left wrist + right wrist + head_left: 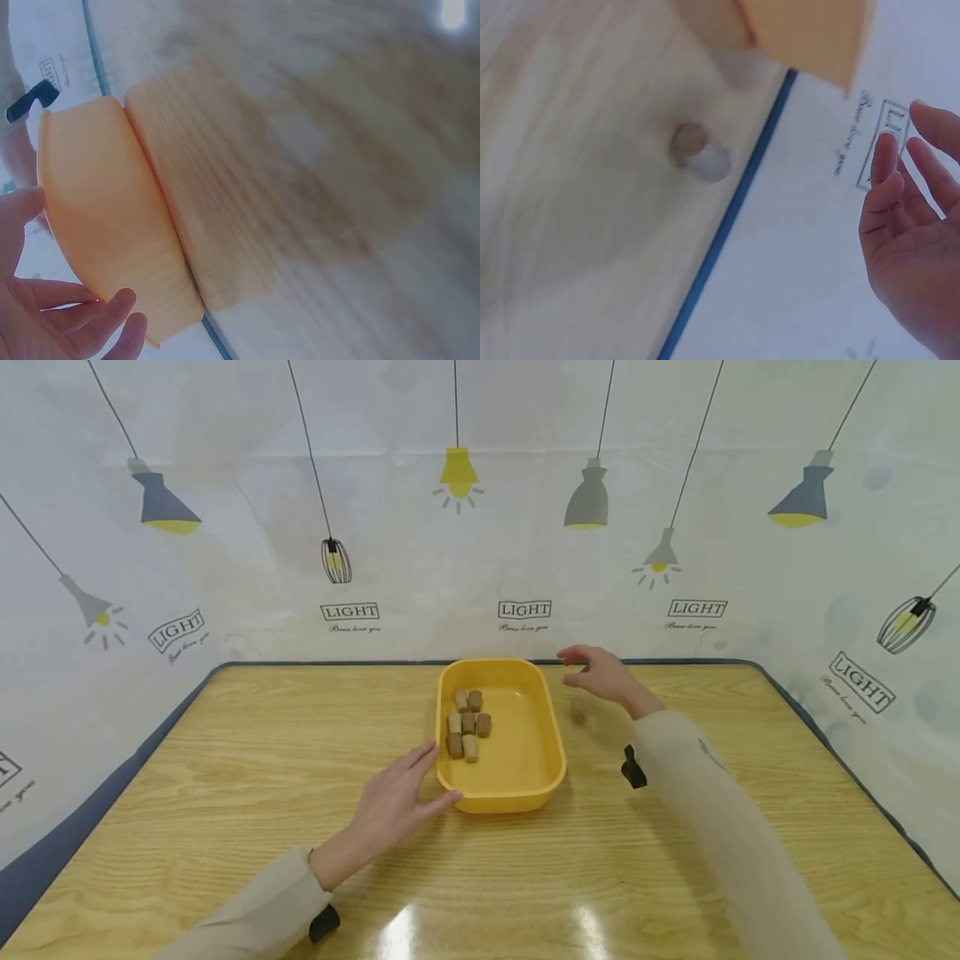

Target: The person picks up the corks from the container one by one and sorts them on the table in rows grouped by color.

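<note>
A yellow plastic tub (525, 777) stands on the table. Along its left side lie several small brown and tan cork-like cylinders (468, 723), some darker than others. My left hand (390, 806) touches the tub's near left corner, thumb on the front rim and fingers along the left wall. Beyond the tub's right rim, above the table, is my right hand (603, 675), its fingers loosely bent with nothing between them. One more cork-like cylinder (705, 157) is on the table below it, to the right of the tub, and looks blurred.
The wooden table (262, 752) has a dark blue edge at the back, against a white wall cover (420, 552) printed with lamps. Black straps (633, 768) hang at both sleeves.
</note>
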A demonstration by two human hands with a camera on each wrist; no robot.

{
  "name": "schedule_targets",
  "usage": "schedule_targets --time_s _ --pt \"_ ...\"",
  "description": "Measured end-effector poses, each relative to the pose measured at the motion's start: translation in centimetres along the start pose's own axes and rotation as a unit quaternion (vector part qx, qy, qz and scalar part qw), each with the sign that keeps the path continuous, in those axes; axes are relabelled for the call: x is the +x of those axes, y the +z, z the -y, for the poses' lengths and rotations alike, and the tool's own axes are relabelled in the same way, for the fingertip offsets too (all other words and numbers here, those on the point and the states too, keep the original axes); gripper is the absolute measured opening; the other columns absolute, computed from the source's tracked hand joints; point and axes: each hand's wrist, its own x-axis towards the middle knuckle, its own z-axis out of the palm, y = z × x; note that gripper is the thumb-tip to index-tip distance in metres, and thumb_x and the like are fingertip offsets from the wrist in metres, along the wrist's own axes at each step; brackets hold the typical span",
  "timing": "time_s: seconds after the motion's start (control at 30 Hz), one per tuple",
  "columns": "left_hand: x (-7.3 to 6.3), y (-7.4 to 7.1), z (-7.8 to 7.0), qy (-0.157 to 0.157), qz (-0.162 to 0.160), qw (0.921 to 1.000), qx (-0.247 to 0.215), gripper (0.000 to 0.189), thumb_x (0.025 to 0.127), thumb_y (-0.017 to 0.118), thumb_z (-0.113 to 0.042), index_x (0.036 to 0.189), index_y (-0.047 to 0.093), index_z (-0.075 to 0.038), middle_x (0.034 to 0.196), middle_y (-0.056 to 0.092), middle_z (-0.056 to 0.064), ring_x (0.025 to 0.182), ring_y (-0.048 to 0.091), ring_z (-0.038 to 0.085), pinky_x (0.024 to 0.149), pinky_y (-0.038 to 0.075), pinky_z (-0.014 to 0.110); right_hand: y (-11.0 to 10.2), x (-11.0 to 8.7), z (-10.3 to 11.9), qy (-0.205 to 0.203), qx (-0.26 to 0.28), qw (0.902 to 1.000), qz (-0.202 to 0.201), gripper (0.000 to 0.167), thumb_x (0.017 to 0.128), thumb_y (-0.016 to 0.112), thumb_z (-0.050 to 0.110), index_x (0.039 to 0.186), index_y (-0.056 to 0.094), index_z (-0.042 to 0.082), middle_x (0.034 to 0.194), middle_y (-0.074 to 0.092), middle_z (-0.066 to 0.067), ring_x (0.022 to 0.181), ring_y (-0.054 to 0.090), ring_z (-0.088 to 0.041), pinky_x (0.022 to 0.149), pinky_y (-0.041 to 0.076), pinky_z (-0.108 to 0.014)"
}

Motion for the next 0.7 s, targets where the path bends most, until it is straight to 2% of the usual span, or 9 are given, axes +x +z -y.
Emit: schedule_targets --time_s 0.2,0.43,0.57,0.7 --pt "0.0 -0.1 -0.1 -0.001 0.001 1.0 -0.002 0.073 0.079 0.056 -0.052 0.129 0.044 0.0 0.132 0.04 0.011 0.111 0.045 0.028 0.081 0.042 0.042 0.5 1.6 3.9 -0.009 0.014 0.9998 -0.011 0.04 0.086 0.057 0.015 0.123 0.049 0.006 0.116 0.051 -0.014 0.092 0.049 -0.027 0.078 0.043 -0.038" --pt "0.0 -0.1 0.0 0.003 -0.001 1.0 0.004 0.073 0.079 0.056 -0.053 0.127 0.045 0.001 0.131 0.042 0.011 0.11 0.047 0.029 0.078 0.044 0.042 2.3 3.4 7.2 -0.053 0.026 0.9983 -0.003 0.038 0.086 0.057 0.012 0.123 0.05 0.005 0.116 0.052 -0.013 0.098 0.048 -0.024 0.083 0.04 -0.035" --pt "0.0 -0.1 0.0 -0.002 0.002 1.0 0.003 0.073 0.079 0.055 -0.053 0.128 0.044 0.0 0.132 0.041 0.01 0.11 0.046 0.028 0.079 0.044 0.042 3.6 4.3 8.3 -0.057 0.037 0.9977 0.001 0.037 0.085 0.057 0.011 0.121 0.051 0.005 0.114 0.053 -0.012 0.098 0.048 -0.024 0.082 0.04 -0.033" --pt "0.1 0.0 0.1 -0.002 0.001 1.0 -0.002 0.073 0.079 0.055 -0.053 0.128 0.044 0.0 0.132 0.041 0.01 0.111 0.046 0.028 0.08 0.043 0.042 5.1 5.1 8.3 -0.056 0.031 0.998 0.005 0.037 0.085 0.059 0.013 0.12 0.052 0.004 0.113 0.054 -0.011 0.099 0.048 -0.024 0.082 0.04 -0.033"
